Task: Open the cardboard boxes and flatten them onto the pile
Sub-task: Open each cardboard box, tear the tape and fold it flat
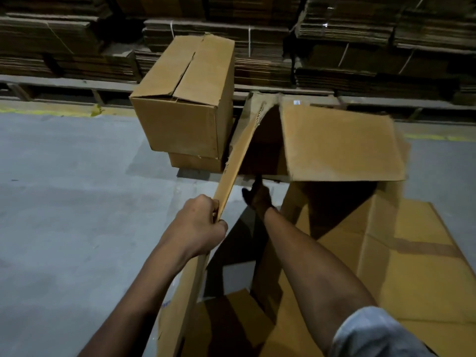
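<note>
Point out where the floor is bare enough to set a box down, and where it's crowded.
Bare grey floor lies to the left, bordered by the stacked closed boxes, the yellow line and the left hand. A narrower strip sits far right. Crowded: the opened box, which the right hand reaches toward, and the flattened pile below it.

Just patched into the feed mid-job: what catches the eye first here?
The opened cardboard box at centre, its side panel pinched by the left hand while the right hand reaches into its shadowed inside. Left of it, a closed box sits stacked on another. Flattened cardboard lies at lower right.
</note>
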`<state>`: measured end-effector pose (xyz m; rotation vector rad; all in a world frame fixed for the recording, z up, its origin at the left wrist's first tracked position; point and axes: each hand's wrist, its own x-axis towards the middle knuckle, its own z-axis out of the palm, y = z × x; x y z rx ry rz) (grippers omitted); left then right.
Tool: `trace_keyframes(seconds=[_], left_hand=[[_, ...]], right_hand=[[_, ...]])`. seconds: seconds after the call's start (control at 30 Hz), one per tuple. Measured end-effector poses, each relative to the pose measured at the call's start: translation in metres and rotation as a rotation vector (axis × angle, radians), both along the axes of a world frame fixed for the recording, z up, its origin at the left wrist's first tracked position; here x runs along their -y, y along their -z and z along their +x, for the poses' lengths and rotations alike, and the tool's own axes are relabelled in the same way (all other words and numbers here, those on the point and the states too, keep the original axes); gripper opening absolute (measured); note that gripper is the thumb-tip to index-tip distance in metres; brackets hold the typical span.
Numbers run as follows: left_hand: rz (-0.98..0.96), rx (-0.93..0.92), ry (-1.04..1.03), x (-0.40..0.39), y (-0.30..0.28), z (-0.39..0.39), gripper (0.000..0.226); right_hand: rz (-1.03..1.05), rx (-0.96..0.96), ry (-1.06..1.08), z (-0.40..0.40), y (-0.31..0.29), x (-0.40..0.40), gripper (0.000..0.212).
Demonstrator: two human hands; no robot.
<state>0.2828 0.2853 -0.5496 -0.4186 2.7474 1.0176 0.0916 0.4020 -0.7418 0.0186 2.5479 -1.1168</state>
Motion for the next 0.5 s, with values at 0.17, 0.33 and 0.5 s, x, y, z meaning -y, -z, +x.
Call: trace_keyframes(seconds=[0.17, 0.33, 0.5], left_hand=[[-0.015, 0.01, -0.036, 0.002, 0.032, -0.006, 0.007], [-0.072, -0.005, -0.065, 0.007, 0.056, -0.003, 0.01], [-0.133, -0.025, -0.062, 0.005, 0.066, 0.004, 0.011]], right_hand=[[0.108, 0.222, -0.25, 0.075, -0.042, -0.016, 0.055], [0.223, 0.142, -0.273, 0.118, -0.083, -0.022, 0.021], [0.232, -0.134, -0.078, 0.15, -0.124, -0.058, 0.022]])
